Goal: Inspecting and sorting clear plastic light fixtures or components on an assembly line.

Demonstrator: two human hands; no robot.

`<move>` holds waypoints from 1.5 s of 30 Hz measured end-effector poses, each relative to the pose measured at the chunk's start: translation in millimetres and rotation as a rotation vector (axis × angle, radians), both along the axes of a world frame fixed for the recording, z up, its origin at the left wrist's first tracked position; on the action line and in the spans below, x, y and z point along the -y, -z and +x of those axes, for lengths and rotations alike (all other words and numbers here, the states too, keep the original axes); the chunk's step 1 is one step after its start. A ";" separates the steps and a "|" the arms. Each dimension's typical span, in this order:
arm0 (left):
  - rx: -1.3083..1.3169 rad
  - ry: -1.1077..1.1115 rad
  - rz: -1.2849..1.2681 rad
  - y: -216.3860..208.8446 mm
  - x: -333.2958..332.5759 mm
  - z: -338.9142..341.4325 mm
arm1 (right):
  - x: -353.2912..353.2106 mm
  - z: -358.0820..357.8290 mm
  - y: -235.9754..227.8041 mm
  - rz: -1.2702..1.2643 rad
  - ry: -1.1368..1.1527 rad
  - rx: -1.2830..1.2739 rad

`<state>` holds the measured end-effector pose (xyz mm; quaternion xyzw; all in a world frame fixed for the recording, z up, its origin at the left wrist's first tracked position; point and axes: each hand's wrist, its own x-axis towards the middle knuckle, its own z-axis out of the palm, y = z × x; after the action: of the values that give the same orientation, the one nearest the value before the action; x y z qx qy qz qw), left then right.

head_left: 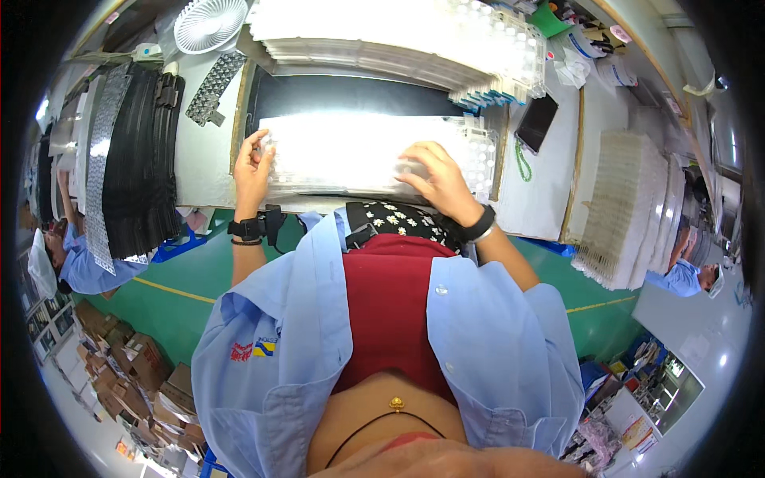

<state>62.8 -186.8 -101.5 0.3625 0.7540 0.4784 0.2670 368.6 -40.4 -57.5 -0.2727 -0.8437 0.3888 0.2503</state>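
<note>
A clear plastic blister tray [358,155] with rows of small round pockets lies on a brightly lit panel on the white bench. My left hand [253,167] grips the tray's left edge, fingers curled over it. My right hand [437,179] rests on top of the tray right of its middle, fingers bent down onto the pockets. Both wrists wear black bands. Glare washes out the tray's middle, so what is in the pockets cannot be made out.
Stacks of clear trays [398,36] stand behind the panel, and another tall stack [625,207] on the right. Black tray stacks [143,151] fill the left. A white fan [209,24] and a dark phone [535,121] lie nearby. Co-workers [72,263] sit at both sides.
</note>
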 end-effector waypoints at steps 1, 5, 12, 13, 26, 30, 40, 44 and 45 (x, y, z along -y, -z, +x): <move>-0.007 0.010 0.030 1.8 -0.2 -1.3 | -0.5 18.4 -4.3 -0.049 -0.055 0.091; -0.047 0.045 0.054 3.4 -3.3 -9.1 | 7.9 69.3 -24.2 -0.091 -0.166 0.532; -0.016 0.111 -0.010 2.8 -8.3 -15.0 | 24.0 79.3 -9.2 0.233 0.134 0.266; -0.031 0.105 -0.024 0.6 -10.9 -14.0 | 23.5 79.9 -1.3 0.246 0.102 0.324; -0.146 0.047 -0.072 -6.0 -9.1 -10.8 | 25.2 123.1 13.3 0.130 0.085 0.114; -0.135 0.056 -0.041 -6.2 -13.4 -5.7 | 15.6 118.8 23.8 0.050 0.555 0.058; -0.243 0.051 -0.216 -3.9 -7.2 -16.3 | -2.5 106.6 10.6 0.039 0.639 0.399; 0.039 0.155 -0.096 -45.1 -8.6 -4.6 | 0.0 109.7 -3.4 -0.276 0.646 0.063; 0.065 0.150 -0.099 -49.6 -6.2 -11.2 | -0.5 112.5 -10.0 -0.295 0.578 0.010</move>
<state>51.7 -180.7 -51.9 0.3886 0.7384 0.4306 0.3440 481.2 -39.8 -47.5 -0.5361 -0.6671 0.4185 0.3040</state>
